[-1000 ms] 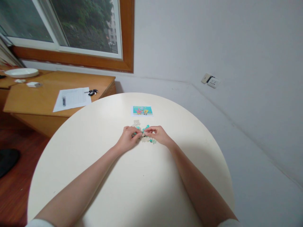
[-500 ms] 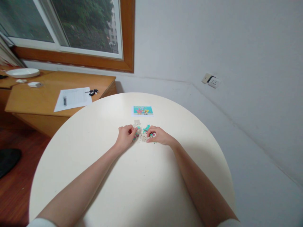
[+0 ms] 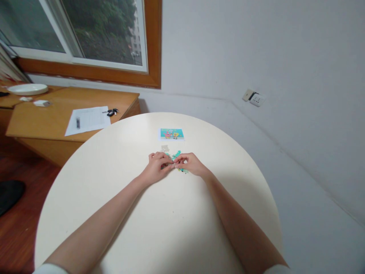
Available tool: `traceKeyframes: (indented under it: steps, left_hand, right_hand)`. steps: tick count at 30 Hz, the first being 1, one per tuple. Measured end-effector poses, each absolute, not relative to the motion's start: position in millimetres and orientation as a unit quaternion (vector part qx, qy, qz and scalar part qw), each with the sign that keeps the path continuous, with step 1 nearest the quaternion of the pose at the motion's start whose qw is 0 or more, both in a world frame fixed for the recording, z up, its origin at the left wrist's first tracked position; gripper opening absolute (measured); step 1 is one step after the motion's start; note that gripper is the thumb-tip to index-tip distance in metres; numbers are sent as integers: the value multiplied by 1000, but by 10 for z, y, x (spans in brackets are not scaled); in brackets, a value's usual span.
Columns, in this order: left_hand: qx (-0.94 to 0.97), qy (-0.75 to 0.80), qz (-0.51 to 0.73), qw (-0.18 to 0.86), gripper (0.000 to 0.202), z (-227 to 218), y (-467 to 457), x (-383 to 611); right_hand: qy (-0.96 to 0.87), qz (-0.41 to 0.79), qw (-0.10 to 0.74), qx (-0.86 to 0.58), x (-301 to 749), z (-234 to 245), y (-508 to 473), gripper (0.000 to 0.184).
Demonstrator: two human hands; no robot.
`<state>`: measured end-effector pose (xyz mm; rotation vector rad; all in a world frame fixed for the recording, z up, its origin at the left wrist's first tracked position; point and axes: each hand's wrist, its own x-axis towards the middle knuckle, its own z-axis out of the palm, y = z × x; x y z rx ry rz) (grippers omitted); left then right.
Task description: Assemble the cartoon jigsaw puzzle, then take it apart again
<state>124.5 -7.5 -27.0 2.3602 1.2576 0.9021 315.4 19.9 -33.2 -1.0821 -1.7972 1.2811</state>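
Observation:
Jigsaw puzzle pieces [image 3: 176,154], turquoise and grey with small coloured bits, lie in a loose heap near the middle of the round white table [image 3: 159,236]. Over this heap my left hand [image 3: 158,165] is closed, its thumb and fingertips pinched towards the right. My right hand [image 3: 191,164] meets it with thumb and forefinger together. A small pale puzzle piece seems to be between the touching fingertips, mostly hidden by them. Beyond the heap lies a picture card [image 3: 172,134] with a pink and a yellow cartoon figure on turquoise.
A wooden desk [image 3: 57,114] stands at the left with a printed sheet [image 3: 88,120], keys [image 3: 112,112], a small white box [image 3: 42,103] and a white plate [image 3: 27,89]. The wall with a socket [image 3: 257,99] borders the table's right side.
My left hand has moved right, from the heap's left side to my right hand. My right hand's fingers have closed, and both hands' fingertips now meet.

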Motion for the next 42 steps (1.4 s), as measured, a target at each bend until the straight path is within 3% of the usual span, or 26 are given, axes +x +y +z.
traceKeyframes:
  steps: [10,17,20,23,26,32,42]
  left_hand:
    - [816,453,320,160,18,-285,-51,1255]
    - [767,512,361,137,22,-299,-8,1237]
    - [754,530,368,121,11,-340,9,1233]
    - [795,512,308,102,39,-365,-3,1240]
    - [831,485,254,102,53,-352,-21,1245]
    - [828,473,277,113,29,-308,-18,1237]
    - [790,474,349,173,30,-381,48,1197]
  right_hand:
    - [-663,534,330,-407,3207,-341,212,35]
    - [-741,364,353,-440,3178,-356,226,31]
    - [-807,269,304,-429,3149,-337,181,57]
    - [-833,219,246,-444,3121,-329,143,81]
    - [-839,203,231,-449,3106,-334,139,72]
    - [-842,191,258,-433,3093,-370,163,42]
    - [-794,255,330,-442,3073,-367,158,26]
